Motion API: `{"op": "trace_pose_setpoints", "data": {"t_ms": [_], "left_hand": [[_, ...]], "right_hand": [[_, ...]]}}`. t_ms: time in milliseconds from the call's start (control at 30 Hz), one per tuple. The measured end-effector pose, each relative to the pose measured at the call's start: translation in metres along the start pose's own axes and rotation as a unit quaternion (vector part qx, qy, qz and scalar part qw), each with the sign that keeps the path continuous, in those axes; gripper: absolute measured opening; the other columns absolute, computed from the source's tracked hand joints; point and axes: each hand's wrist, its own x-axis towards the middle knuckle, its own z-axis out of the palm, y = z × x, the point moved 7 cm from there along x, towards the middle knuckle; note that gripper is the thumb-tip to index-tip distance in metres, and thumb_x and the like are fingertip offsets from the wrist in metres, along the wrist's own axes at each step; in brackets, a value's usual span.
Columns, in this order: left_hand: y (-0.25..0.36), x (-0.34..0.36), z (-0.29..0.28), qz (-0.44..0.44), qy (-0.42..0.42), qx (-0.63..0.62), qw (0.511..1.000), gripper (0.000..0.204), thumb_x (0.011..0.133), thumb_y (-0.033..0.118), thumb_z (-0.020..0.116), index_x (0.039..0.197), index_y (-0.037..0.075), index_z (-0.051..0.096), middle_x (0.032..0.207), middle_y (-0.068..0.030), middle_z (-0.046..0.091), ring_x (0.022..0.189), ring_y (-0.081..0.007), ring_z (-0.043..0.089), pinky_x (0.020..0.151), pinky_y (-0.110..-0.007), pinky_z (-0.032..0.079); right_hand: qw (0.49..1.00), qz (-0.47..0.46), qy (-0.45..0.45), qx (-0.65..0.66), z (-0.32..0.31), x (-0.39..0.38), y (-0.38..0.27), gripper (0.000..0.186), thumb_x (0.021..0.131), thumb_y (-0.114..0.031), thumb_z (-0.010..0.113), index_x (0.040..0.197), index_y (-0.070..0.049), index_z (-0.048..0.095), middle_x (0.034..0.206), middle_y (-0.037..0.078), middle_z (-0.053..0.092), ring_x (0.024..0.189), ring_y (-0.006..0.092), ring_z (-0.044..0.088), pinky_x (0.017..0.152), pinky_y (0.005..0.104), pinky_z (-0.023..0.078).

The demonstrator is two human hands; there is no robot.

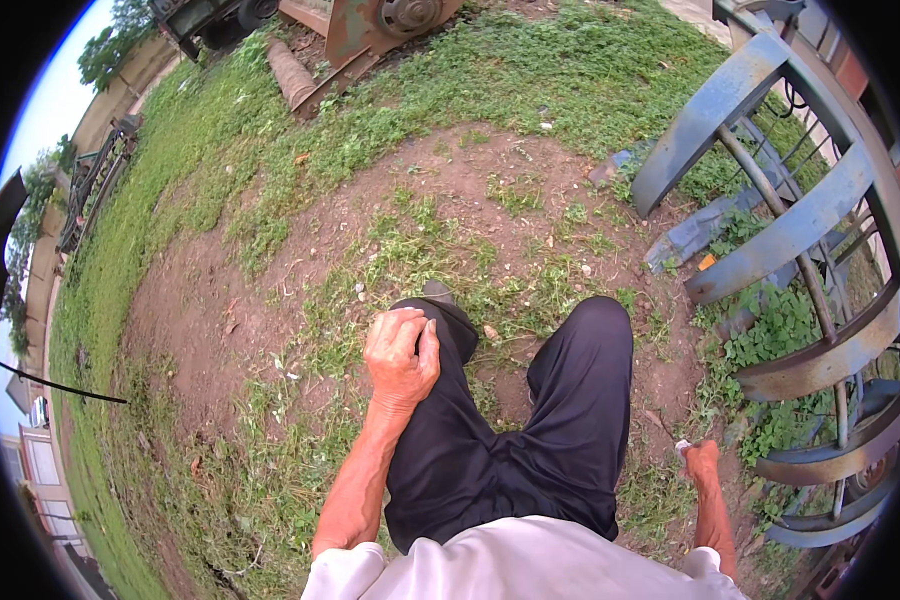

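Observation:
My left hand (402,355) rests on my left knee in dark trousers, fingers bent over it. My right hand (699,458) is low at my right side, closed round a small whitish thing (682,446); a thin dark stick-like shape shows beyond it, and I cannot tell whether the two are joined. My right leg (580,370) is bent, knee raised, between the two hands. Patchy soil and cut-looking weeds (510,200) lie around my feet.
Curved blue, rust-marked metal bars (760,240) form a large implement along my right, with leafy plants under it. Rusty machinery (390,30) with a cylindrical piece (288,75) stands ahead. Metal frames (95,180), a wall and trees are at far left.

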Motion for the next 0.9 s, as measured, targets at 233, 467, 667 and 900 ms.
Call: {"op": "trace_pose_setpoints", "data": {"t_ms": [233, 467, 667, 900], "left_hand": [[-0.006, -0.001, -0.005, -0.024, 0.014, -0.016, 0.999, 0.008, 0.078, -0.002, 0.073, 0.082, 0.001, 0.066, 0.087, -0.0114, 0.069, 0.083, -0.0299, 0.066, 0.074, -0.039, 0.053], [-0.006, -0.002, -0.006, -0.024, 0.016, -0.017, 0.999, 0.010, 0.076, -0.002, 0.073, 0.082, 0.001, 0.066, 0.087, -0.0119, 0.068, 0.082, -0.0299, 0.066, 0.073, -0.039, 0.053], [-0.004, -0.001, -0.004, -0.022, 0.021, -0.023, 0.999, 0.010, 0.076, -0.001, 0.074, 0.082, 0.001, 0.066, 0.087, -0.0122, 0.068, 0.082, -0.0304, 0.066, 0.072, -0.039, 0.053], [-0.002, -0.004, -0.010, -0.020, 0.031, -0.008, 0.999, 0.010, 0.075, 0.001, 0.074, 0.079, 0.002, 0.064, 0.084, -0.0115, 0.067, 0.080, -0.0308, 0.065, 0.071, -0.040, 0.053]], "right_hand": [[0.999, -0.018, 0.029, 0.017, -0.006, 0.005, 0.000, 0.018, 0.077, -0.001, 0.070, 0.084, 0.015, 0.068, 0.070, 0.022, 0.068, 0.051, 0.0282, 0.067, 0.040, 0.0392, 0.051], [0.999, -0.016, 0.011, 0.048, -0.011, 0.044, 0.002, 0.012, 0.076, 0.005, 0.068, 0.081, 0.016, 0.065, 0.070, 0.021, 0.065, 0.047, 0.0316, 0.062, 0.033, 0.0407, 0.050], [0.998, -0.009, -0.051, 0.030, -0.030, 0.071, -0.008, 0.014, 0.077, 0.004, 0.069, 0.084, 0.016, 0.067, 0.071, 0.023, 0.066, 0.048, 0.0332, 0.063, 0.032, 0.0403, 0.049], [0.994, 0.011, -0.112, -0.013, -0.042, 0.071, -0.034, 0.014, 0.080, 0.000, 0.069, 0.082, 0.014, 0.065, 0.067, 0.024, 0.063, 0.046, 0.0343, 0.064, 0.032, 0.0382, 0.041]]}}
